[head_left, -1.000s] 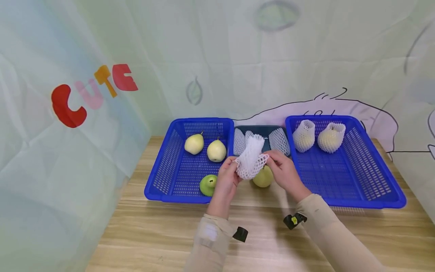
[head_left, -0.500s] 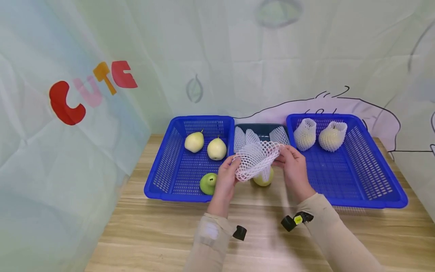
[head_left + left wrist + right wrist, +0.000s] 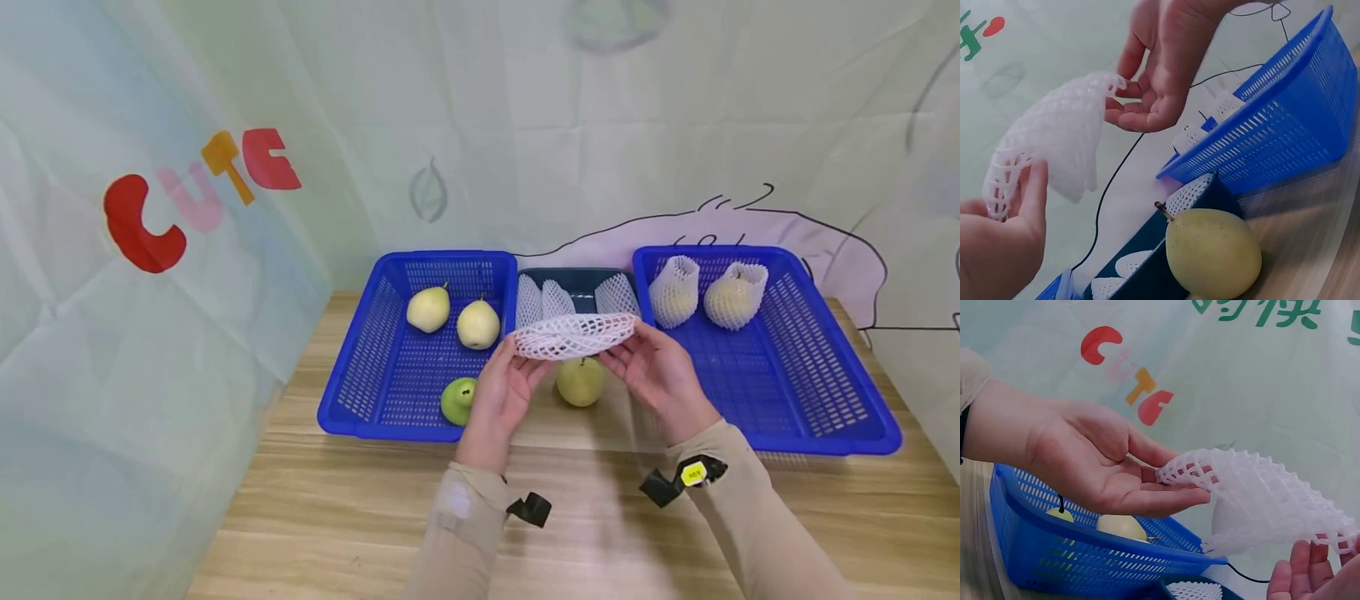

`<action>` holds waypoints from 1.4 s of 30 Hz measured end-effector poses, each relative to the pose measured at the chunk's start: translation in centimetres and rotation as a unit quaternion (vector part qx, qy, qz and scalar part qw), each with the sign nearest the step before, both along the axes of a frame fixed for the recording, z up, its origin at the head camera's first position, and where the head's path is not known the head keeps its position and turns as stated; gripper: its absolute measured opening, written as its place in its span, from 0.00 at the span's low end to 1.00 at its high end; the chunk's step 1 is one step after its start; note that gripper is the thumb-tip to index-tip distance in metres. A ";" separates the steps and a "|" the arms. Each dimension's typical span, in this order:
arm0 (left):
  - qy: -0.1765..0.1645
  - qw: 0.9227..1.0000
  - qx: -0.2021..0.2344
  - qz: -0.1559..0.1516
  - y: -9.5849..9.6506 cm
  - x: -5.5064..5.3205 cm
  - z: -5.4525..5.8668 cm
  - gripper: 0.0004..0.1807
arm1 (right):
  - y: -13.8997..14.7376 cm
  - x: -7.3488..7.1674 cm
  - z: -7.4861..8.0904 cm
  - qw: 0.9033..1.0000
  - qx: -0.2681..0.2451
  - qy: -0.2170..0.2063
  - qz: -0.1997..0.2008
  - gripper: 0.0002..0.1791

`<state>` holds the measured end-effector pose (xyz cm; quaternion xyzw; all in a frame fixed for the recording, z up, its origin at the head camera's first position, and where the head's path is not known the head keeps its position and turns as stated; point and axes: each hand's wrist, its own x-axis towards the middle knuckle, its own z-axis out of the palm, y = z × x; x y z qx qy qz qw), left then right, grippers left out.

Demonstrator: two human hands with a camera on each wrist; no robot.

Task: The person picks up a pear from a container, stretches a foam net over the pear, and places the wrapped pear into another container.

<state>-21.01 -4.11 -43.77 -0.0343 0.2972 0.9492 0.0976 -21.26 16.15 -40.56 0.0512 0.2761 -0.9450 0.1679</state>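
A white foam net sleeve (image 3: 573,336) is stretched wide between both hands. My left hand (image 3: 502,404) pinches one side of its rim; in the left wrist view, mesh lies around the fingertips (image 3: 1034,181). Thumb and fingers of my right hand (image 3: 663,375) grip the opposite side, with the palm turned upward. The sleeve's narrower body hangs down and away from the rim in the right wrist view. Below and just behind the sleeve, a yellow-green pear (image 3: 581,385) stands upright on the table, its stem (image 3: 1163,210) pointing up.
At left, a blue basket (image 3: 352,427) holds two pale pears (image 3: 477,325) and a greener one (image 3: 457,402). The right blue basket (image 3: 825,446) contains two net-wrapped pears (image 3: 735,297). Between them, a dark teal bin (image 3: 583,281) holds several foam sleeves (image 3: 617,293).
The hands have moved apart, pulling the bunched sleeve's opening wide. Its rim has turned to lie flat across the view, and the right hand has shifted right and rolled palm up.
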 end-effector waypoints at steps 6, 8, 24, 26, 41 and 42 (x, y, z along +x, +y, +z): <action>-0.001 0.996 0.089 -0.014 -0.3 -0.2 0.4 0.14 | 0.2 0.1 0.0 0.999 -0.025 0.004 0.041 0.19; 0.011 0.995 0.092 -0.029 -0.4 -0.2 0.5 0.16 | 0.1 0.2 0.0 0.998 -0.044 0.008 0.047 0.19; 0.213 0.732 -0.618 0.193 1.3 -0.4 0.5 0.24 | -1.9 0.8 -0.8 0.987 0.065 0.130 0.070 0.18; 0.206 0.716 -0.641 0.186 1.4 -0.3 0.7 0.18 | -2.3 0.9 -1.1 0.979 0.100 0.168 0.060 0.17; 0.306 0.644 -0.633 0.300 3.1 -0.5 -1.0 0.13 | -3.4 -0.4 -2.7 0.639 0.690 0.204 -0.271 0.23; 0.301 0.644 -0.632 0.308 3.1 -0.6 -1.1 0.13 | -3.2 -0.6 -2.7 0.631 0.702 0.177 -0.278 0.22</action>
